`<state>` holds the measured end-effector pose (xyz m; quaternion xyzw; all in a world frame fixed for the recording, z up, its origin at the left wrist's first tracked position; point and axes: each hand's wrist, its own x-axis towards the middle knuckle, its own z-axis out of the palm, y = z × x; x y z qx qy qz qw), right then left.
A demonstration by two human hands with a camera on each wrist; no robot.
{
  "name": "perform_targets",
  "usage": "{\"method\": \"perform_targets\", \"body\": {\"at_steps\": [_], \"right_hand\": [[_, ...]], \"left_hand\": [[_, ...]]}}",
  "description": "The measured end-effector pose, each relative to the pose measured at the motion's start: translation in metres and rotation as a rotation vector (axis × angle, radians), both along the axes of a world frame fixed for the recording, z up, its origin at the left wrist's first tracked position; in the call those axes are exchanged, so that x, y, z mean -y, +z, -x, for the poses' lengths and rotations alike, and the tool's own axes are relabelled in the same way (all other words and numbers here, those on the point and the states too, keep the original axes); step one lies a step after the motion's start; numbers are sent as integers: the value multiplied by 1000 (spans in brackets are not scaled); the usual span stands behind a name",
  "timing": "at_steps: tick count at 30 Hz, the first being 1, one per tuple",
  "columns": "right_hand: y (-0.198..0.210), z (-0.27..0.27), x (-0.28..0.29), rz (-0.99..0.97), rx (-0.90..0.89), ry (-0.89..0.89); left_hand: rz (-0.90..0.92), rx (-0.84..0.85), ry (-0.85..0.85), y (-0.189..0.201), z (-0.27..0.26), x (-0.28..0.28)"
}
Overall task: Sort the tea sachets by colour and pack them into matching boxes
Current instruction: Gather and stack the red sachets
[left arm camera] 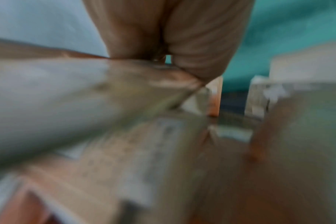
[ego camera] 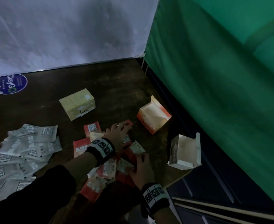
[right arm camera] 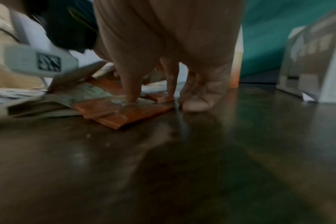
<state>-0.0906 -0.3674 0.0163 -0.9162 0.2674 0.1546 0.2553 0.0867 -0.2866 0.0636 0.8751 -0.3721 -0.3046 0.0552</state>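
Several red sachets [ego camera: 91,129] lie scattered mid-table, and a heap of grey sachets [ego camera: 28,147] covers the left. My left hand [ego camera: 119,130] reaches across the red ones, its fingers lying flat on a red sachet [ego camera: 128,123] near the open orange box [ego camera: 149,118]. My right hand [ego camera: 141,168] rests on the nearer red sachets [right arm camera: 125,112], its fingertips [right arm camera: 131,98] pressing down on them. An open white box [ego camera: 181,152] stands at the right edge. A closed yellow box [ego camera: 77,103] sits further back. The left wrist view is blurred.
The dark wooden table [ego camera: 113,81] ends at the right just past the white box. A green curtain [ego camera: 222,78] hangs there, and a white sheet [ego camera: 60,29] at the back. A round blue sticker [ego camera: 15,84] is at the far left.
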Motion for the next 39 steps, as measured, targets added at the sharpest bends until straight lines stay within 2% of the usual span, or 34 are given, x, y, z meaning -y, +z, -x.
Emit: {"method": "perform_targets", "body": {"at_steps": [5,8,12,15,18,20,22,24,26,30,34,37,39], "right_hand": [[1,-4,1,-47,7,-46],[8,-10,4,-74,-13,-49],[28,-21,13,-122,-5,-37],[50,-45,21,-202,153,-123],[68,-79,29,-430,342,-314],[77,-100,29,-611,354,-371],[83,-116,25,-785,238,-405],[88,-120,18,-926,130,-375],[88,-118,13,-995,124,-327],[81,-112,13,-1065,263,-374],[74,-109,14,-1074,400,-373],[71,-106,20,-1151,487,-481],[71,-104,24,-1195,524,-559]], "left_hand": [[312,-160,212,5,-1,-12],[556,-146,385,18,2,-21],[662,-210,615,30,-6,-38],[741,-254,644,33,-10,-51],[833,-315,595,36,-11,-58],[911,-328,554,39,-10,-59],[978,-315,544,42,-8,-59],[1024,-343,591,48,-7,-56],[1074,-404,651,53,-5,-53],[1126,-524,767,58,2,-45],[1019,-777,809,59,10,-35],[993,-880,823,65,15,-32],[994,-888,875,66,17,-30]]}}
